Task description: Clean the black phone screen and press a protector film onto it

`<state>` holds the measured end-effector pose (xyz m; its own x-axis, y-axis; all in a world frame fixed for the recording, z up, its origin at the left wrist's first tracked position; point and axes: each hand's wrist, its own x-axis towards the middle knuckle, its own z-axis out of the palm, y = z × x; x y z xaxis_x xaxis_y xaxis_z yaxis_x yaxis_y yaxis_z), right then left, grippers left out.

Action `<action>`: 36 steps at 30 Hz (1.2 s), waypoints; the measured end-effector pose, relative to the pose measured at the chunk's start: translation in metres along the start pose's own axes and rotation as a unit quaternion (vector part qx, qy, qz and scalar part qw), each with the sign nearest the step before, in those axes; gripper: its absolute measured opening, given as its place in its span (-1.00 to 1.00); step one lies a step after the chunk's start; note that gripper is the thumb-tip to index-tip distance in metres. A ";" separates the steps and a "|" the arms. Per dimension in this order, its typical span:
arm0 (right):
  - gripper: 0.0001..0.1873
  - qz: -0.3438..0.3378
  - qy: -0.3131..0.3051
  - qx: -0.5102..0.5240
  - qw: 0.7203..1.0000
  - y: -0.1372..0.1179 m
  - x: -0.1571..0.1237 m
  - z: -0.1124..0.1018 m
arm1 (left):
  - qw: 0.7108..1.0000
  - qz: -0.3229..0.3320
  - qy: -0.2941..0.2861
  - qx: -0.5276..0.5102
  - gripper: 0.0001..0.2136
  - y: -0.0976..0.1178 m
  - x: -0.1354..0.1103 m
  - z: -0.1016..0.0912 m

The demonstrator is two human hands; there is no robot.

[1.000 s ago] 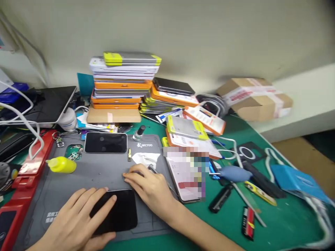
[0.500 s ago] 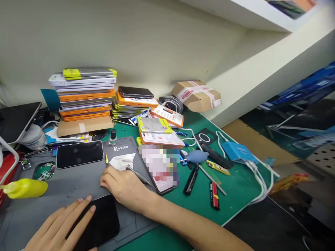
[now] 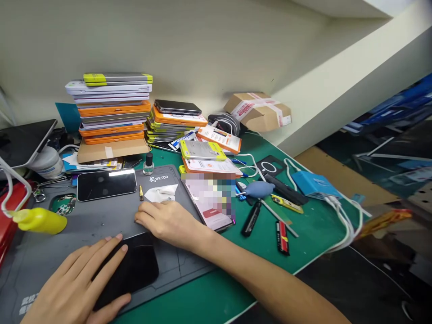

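Observation:
My left hand (image 3: 81,279) lies spread over a phone with a black screen (image 3: 143,261), its fingers flat across the left part of the glass. My right hand (image 3: 168,222) is closed just beyond the phone's top edge, fingertips pinched down at the grey work mat (image 3: 101,225). Anything within that pinch is too small or hidden to name. Past its knuckles lie a crumpled white wipe (image 3: 162,192) and a small brass-coloured tip (image 3: 141,193). To its right rests a phone with a lit screen (image 3: 211,207), partly blurred.
Another dark-screened phone (image 3: 107,184) and a small glass bottle (image 3: 148,164) are at the mat's back. A yellow bottle (image 3: 43,220) stands left. Stacked flat cases (image 3: 114,108) line the wall. A blue air blower (image 3: 258,189), a black-handled tool (image 3: 251,219) and a blue charger (image 3: 313,184) lie right.
The view has shifted, so the bench appears higher. The grey pen-like tool beside my right hand is no longer visible. My left thumb now shows more at the phone's lower edge.

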<state>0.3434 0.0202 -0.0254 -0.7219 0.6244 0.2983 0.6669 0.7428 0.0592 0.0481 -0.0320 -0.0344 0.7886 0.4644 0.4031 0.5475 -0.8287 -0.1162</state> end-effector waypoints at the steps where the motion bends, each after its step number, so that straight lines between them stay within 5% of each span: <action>1: -0.77 -0.001 -0.006 -0.008 1.000 -0.001 0.001 -0.002 | 1.000 0.001 0.006 -0.004 -0.34 0.000 0.002 -0.002; 13: -0.78 -0.001 -0.053 -0.048 0.997 0.000 -0.001 -0.019 | 0.997 0.042 0.014 0.067 -0.46 0.007 0.028 -0.024; 18: -0.71 0.029 -0.061 -0.053 0.996 -0.004 0.006 -0.023 | 1.000 0.030 0.007 -0.001 -0.52 0.005 0.055 -0.036; 24: -0.76 0.024 -0.087 -0.055 0.994 -0.001 0.007 -0.032 | 0.994 -0.070 -0.027 -0.082 -0.62 0.002 0.081 -0.003; 29: -0.77 0.032 -0.076 -0.021 0.996 0.004 0.001 -0.036 | 1.000 -0.011 0.017 0.012 -0.51 0.016 0.080 0.010; 36: -0.81 0.076 -0.080 0.066 0.992 0.018 -0.003 -0.039 | 0.999 0.034 0.003 -0.029 -0.42 0.009 0.075 0.022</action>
<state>0.3643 0.0221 0.0115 -0.6426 0.7536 0.1383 0.7476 0.6562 -0.1023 0.1182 0.0027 -0.0255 0.8219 0.4040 0.4017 0.4751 -0.8751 -0.0919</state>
